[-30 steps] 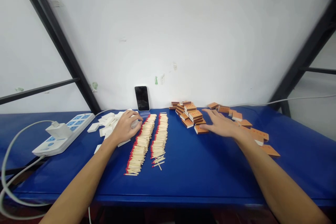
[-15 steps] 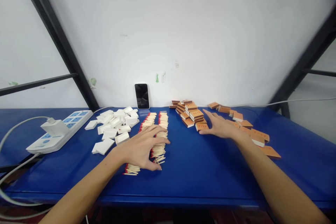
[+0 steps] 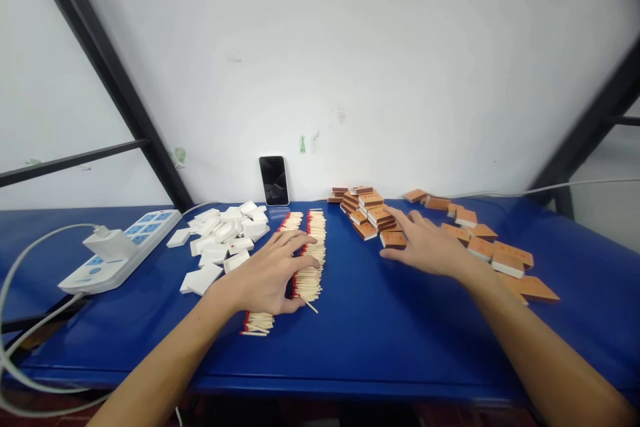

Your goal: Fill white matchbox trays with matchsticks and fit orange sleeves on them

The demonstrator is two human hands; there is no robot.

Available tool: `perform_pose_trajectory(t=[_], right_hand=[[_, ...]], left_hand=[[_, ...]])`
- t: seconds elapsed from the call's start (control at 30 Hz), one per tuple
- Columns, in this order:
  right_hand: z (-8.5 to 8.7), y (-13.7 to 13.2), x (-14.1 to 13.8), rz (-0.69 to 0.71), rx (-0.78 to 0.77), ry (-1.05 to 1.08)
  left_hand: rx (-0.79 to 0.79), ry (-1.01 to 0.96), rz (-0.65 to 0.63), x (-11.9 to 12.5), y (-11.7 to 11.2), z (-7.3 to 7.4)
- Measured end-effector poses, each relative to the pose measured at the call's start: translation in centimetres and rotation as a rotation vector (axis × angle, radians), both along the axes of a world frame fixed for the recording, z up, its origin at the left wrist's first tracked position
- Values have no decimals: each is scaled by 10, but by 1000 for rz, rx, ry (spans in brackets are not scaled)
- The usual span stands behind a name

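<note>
Here, a person's two bare hands reach over a blue table (image 3: 370,347). In the lower centre, the left hand (image 3: 267,273), half curled, arches across two long rows of red-tipped matches, the left row (image 3: 260,323) and the right row (image 3: 313,280), its thumb beside a match jutting out at the near end; its own fingers hide whether it has hold of any. Right of centre, the right hand (image 3: 425,243) is spread wide with nothing in its grasp, beside a stack of orange matchboxes (image 3: 371,200). More orange boxes (image 3: 509,260) lie scattered toward the frame's right, and loose white trays (image 3: 225,231) are heaped at centre left. As for progress, the matches look lined up, while many remain out on the table and the trays seem unboxed; whether any orange box is filled is unclear.
</note>
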State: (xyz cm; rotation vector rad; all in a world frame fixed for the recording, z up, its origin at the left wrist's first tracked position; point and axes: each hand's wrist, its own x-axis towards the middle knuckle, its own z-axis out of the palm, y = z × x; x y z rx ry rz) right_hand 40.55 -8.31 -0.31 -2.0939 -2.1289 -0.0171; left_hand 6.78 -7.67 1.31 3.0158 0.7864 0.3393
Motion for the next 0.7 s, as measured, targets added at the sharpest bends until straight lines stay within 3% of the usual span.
perform_pose_trajectory(t=[0.53, 0.7], right_hand=[[-3, 10, 1, -26, 143, 46], [6, 12, 9, -77, 319, 239]], left_hand=[[-15, 2, -31, 9, 0, -8], [-15, 17, -5, 4, 3, -9]])
